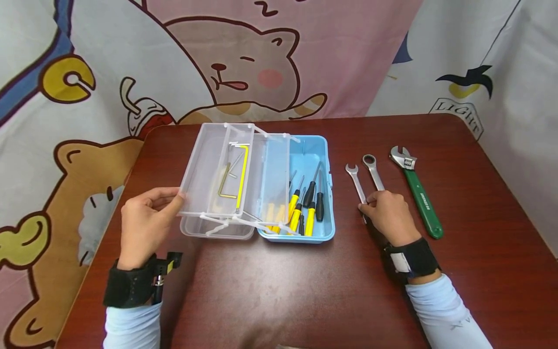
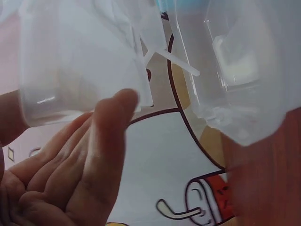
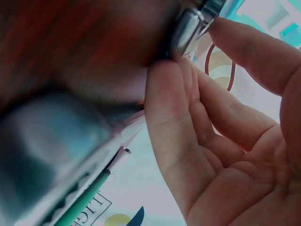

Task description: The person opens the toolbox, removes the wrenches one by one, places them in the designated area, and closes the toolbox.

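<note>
My left hand (image 1: pixel 146 223) pinches the near left edge of a clear plastic tray (image 1: pixel 198 167), part of a hinged toolbox; the left wrist view shows thumb and fingers at the tray wall. Several hex keys (image 1: pixel 242 169), one yellow, lie in the tray. In the blue toolbox base (image 1: pixel 327 194) sit several screwdrivers (image 1: pixel 310 191) with yellow or black handles. On the right, my right hand (image 1: pixel 392 218) pinches a small open-end wrench (image 1: pixel 356 182) between thumb and fingers. A ratchet wrench (image 1: pixel 373 172) runs under that hand, its lower part hidden.
A green-handled adjustable wrench (image 1: pixel 420 198) lies right of the right hand. White hinge arms (image 1: pixel 215 223) join the trays to the base. The brown table (image 1: pixel 261 291) meets a patterned cloth (image 1: pixel 340 58) at its back edge.
</note>
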Available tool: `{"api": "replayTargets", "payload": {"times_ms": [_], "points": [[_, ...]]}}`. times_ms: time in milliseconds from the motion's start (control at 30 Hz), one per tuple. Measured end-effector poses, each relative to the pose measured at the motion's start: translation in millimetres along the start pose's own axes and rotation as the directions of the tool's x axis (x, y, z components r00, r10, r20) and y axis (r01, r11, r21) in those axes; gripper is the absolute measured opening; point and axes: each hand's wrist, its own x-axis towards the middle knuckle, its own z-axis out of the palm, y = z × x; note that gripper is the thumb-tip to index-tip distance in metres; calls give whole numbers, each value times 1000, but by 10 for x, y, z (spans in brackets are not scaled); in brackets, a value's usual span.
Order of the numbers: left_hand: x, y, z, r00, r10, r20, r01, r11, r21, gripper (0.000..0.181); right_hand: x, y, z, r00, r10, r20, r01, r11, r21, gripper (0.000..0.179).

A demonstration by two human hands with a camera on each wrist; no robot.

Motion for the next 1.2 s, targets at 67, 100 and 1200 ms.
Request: {"api": "replayTargets", "payload": {"times_ms": [67,100,1200], "points": [[-6,-31,8,1000,-16,21,17,1000,-23,23,-3,3,-14,1000,1,-6,-1,1000,4,26],[-13,-51,15,999,-29,34,30,999,-36,25,-4,4,-20,1000,1,-7,-1,1000,6,26],[-128,-423,62,979,-79,188,28,965,261,21,-1,3,-6,1000,13,4,-13,999,34,27]]}}
